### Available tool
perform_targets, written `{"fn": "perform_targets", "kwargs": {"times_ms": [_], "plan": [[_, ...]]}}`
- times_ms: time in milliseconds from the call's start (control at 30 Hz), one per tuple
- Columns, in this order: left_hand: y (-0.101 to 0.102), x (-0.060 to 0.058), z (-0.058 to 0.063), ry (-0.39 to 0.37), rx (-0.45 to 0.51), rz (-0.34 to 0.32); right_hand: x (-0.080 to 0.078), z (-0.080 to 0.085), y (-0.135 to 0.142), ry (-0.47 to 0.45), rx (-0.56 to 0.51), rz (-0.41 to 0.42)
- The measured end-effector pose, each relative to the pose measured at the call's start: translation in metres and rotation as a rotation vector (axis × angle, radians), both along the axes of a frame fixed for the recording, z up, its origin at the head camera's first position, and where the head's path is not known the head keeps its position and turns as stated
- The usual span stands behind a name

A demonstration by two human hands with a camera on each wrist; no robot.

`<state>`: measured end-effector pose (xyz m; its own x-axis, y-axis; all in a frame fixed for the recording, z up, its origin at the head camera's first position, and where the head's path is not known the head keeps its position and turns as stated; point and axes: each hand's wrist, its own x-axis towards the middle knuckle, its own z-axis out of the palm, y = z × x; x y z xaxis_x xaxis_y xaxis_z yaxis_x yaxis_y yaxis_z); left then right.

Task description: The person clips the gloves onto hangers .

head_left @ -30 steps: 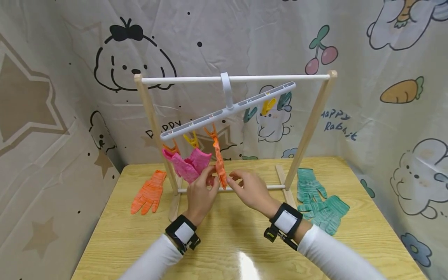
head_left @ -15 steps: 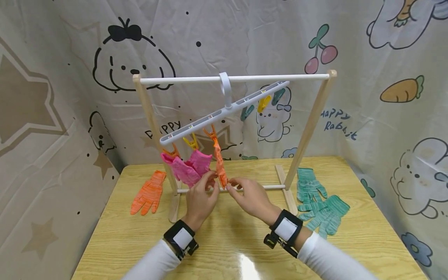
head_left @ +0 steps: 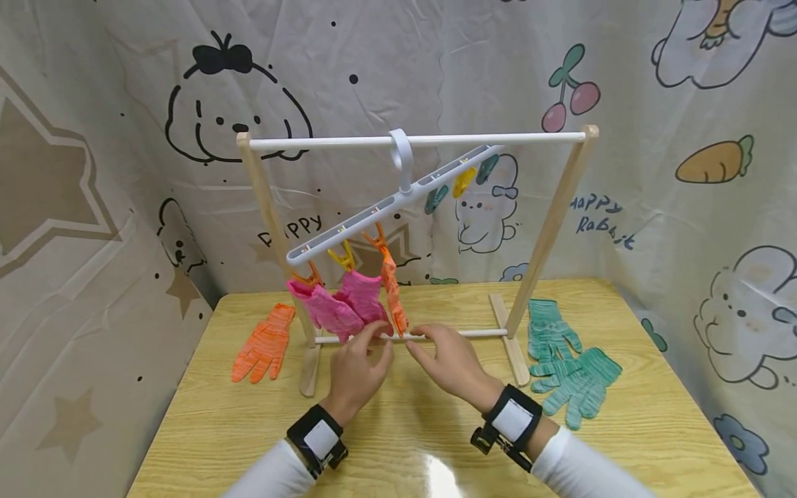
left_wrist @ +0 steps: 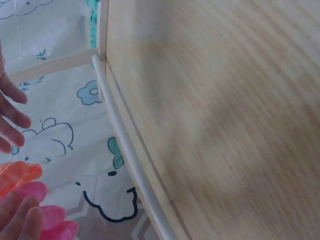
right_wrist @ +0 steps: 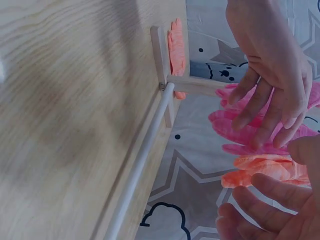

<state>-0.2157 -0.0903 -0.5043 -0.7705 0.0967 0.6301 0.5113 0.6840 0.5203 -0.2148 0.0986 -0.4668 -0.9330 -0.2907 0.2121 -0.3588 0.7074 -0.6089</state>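
- Left hand (head_left: 355, 373): in front of lower end of pink gloves (head_left: 330, 308), just left of hanging orange glove (head_left: 392, 290). Fingers loosely bent, thumb apart from index finger, moderate gap. Fingertips overlap pink cloth in both wrist views; contact or not, can't tell.
- Right hand (head_left: 451, 366): just right of the hanging orange glove's lower end. Fingers slightly bent, thumb and index spread wide, holding nothing. Left wrist view shows a gap between these fingers and the orange cloth.
- Pink gloves: hang from an orange peg (head_left: 309, 274) at hanger's low end and yellow peg (head_left: 344, 256) next to it, over back left part of worktop (head_left: 398, 449).
- Hanging orange glove: narrow, side-on, under second orange peg (head_left: 376, 239), right of pink gloves, over back middle of worktop.
- Hanger (head_left: 367, 218): grey-white, hooked on top bar (head_left: 330, 143) of rack, slants down to the left. Its right half bears two green pegs and a yellow peg (head_left: 463, 182) between them.
- Rack: wooden posts, white bars, stands toward worktop's back edge; lower bar (head_left: 476, 333) runs behind both hands.
- Flat orange glove (head_left: 264, 344): on worktop by left edge, near back left corner, fingers toward front edge.
- Green gloves (head_left: 584, 384): two, overlapping, on worktop toward right edge, outside right post.
- Both wrists: black straps, white sleeves.
- Cartoon-print curtain behind worktop.
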Motion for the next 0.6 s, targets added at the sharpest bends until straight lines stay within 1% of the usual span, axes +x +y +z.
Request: {"fn": "perform_targets", "kwargs": {"times_ms": [100,267,433,600], "plan": [[-0.002,0.005,-0.003,-0.041,-0.035,0.002,0.004,-0.004,0.001,-0.009,-0.001,-0.004],[-0.004,0.012,-0.006,-0.095,-0.052,-0.014,0.009,-0.013,0.002,0.008,0.001,-0.003],[-0.006,0.018,-0.008,-0.094,-0.071,-0.026,0.014,-0.022,0.004,0.035,-0.009,0.008],[-0.006,0.022,-0.012,-0.094,-0.112,-0.03,0.018,-0.031,0.007,0.063,-0.01,0.014]]}}
